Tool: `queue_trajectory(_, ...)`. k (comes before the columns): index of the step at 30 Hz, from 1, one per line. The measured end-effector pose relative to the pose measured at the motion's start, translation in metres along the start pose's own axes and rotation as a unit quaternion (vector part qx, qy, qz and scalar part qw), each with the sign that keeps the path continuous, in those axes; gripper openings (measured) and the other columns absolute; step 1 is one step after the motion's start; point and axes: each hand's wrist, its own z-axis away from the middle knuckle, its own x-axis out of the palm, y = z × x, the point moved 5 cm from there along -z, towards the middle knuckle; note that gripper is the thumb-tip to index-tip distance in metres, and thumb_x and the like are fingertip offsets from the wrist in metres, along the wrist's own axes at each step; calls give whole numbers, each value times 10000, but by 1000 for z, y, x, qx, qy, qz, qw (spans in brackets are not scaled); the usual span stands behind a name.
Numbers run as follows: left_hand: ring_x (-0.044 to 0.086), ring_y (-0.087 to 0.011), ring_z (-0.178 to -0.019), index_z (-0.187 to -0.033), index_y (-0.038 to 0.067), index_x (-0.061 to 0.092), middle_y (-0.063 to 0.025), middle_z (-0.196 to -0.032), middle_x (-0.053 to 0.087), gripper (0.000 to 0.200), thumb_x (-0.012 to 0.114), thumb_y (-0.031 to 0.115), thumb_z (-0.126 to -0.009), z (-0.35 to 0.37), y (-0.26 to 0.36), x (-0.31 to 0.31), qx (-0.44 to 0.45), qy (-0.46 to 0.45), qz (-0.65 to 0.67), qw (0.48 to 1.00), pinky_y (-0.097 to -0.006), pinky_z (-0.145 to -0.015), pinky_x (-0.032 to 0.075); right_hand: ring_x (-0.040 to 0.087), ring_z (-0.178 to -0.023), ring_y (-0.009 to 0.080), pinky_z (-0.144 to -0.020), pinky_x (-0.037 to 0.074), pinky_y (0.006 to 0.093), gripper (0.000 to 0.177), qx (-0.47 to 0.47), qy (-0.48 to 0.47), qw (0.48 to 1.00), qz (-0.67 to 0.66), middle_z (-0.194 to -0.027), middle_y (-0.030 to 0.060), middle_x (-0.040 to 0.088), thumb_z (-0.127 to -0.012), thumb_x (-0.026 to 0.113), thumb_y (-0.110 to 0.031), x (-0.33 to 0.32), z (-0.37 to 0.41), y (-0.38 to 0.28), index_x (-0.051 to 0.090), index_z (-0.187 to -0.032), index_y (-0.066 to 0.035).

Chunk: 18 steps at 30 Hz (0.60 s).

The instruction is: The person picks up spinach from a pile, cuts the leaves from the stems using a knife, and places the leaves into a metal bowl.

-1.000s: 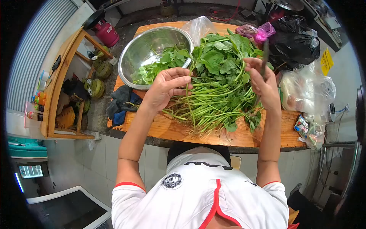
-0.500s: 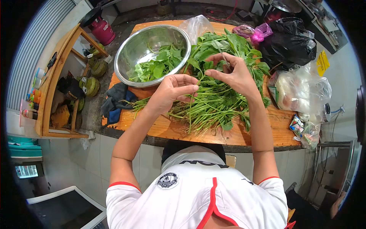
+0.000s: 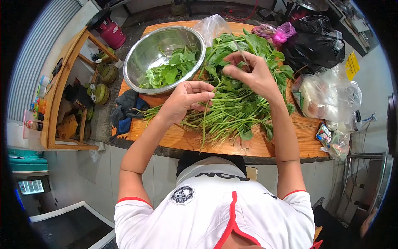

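So the biggest thing here is the wooden counter point(image 3: 302, 141), with a wooden shelf point(image 3: 64, 74) off to the left. Then the white shirt point(image 3: 199, 220) with red trim; its big dark lettering is too folded to read for sure. On the counter, right in front of the person, there's a heap of greens point(image 3: 236, 116), stems toward the body and leaves mostly on the far side. A steel bowl point(image 3: 143, 50) sits just left of it with loose leaves point(image 3: 170, 72) inside. Over on the right: a black bag point(image 3: 313, 47) and a clear bag point(image 3: 327, 95). The pink tank point(image 3: 112, 35) behind the shelf has white writing, too small for me.

Hands: the left hand point(image 3: 186, 99) has thumb and fingers pinched on a stem, in front of the heap. The right hand point(image 3: 257, 79) is over the leaves, thumb and index tips apart, other fingers curled around a knife.

Small stuff: yellow tag point(image 3: 352, 66), can't read it. Round crest point(image 3: 182, 194) says "MANCHESTER", as far as I can tell. Then the stem point(image 3: 204, 128), dangling, and the thin knife point(image 3: 244, 59), pretty blurry.
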Motion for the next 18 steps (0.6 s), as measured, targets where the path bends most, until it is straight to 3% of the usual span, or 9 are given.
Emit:
queue_trajectory(3, 610, -90, -727, -983, 22, 622, -13, -852, 631, 193, 690, 122, -833, 0, 0, -1, -4, -2, -2, 1000, -222, -591, 522, 441, -648, 46, -546, 346, 230, 377, 13, -78, 996, 44, -766, -19, 569, -760, 773, -332, 2, 2, -3, 642, -869, 4)
queue_trajectory(4, 614, -89, -735, -988, 18, 625, -17, -862, 633, 202, 692, 126, -831, 0, -1, -2, -7, -8, -8, 1000, -228, -611, 533, 422, -611, 45, -521, 331, 233, 356, 3, -83, 995, 46, -707, -35, 553, -764, 771, -329, 4, 1, 0, 648, -837, -3)
queue_trajectory(7, 621, -88, -750, -997, 11, 632, -24, -882, 636, 216, 694, 132, -828, 0, -3, -3, -13, -22, -17, 1000, -241, -651, 555, 408, -569, 46, -512, 324, 234, 334, 62, -72, 995, 40, -629, -49, 525, -801, 740, -326, 2, -2, 12, 648, -773, -6)
queue_trajectory(10, 620, -87, -747, -998, 12, 632, -24, -882, 634, 211, 692, 127, -831, 0, -4, -4, -18, -24, -13, 999, -241, -653, 555, 425, -546, 47, -505, 331, 237, 327, 50, -8, 998, 32, -582, -43, 534, -839, 703, -307, -2, -6, 21, 652, -731, -3)
queue_trajectory(13, 620, -87, -746, -1002, 13, 632, -23, -880, 634, 212, 692, 127, -833, 1, -5, -4, -19, -21, -12, 1000, -240, -650, 554, 539, -629, 62, -589, 422, 239, 297, 73, -7, 997, 22, -670, 10, 619, -881, 663, -283, -6, -8, 30, 667, -829, 9)
queue_trajectory(16, 621, -87, -750, -1006, 14, 631, -21, -877, 633, 216, 693, 129, -834, 1, -5, -6, -16, -20, -14, 1000, -240, -648, 553, 565, -661, 68, -614, 439, 240, 300, 75, 10, 997, 2, -705, 19, 637, -864, 678, -287, -11, -9, 24, 668, -841, 12)
queue_trajectory(18, 623, -88, -752, -1007, 14, 629, -20, -876, 634, 217, 693, 128, -834, 1, -6, -7, -15, -20, -13, 1000, -237, -645, 550, 513, -626, 66, -575, 413, 261, 322, 24, 31, 999, -12, -681, 16, 616, -831, 706, -320, -7, -7, 16, 681, -836, 1)
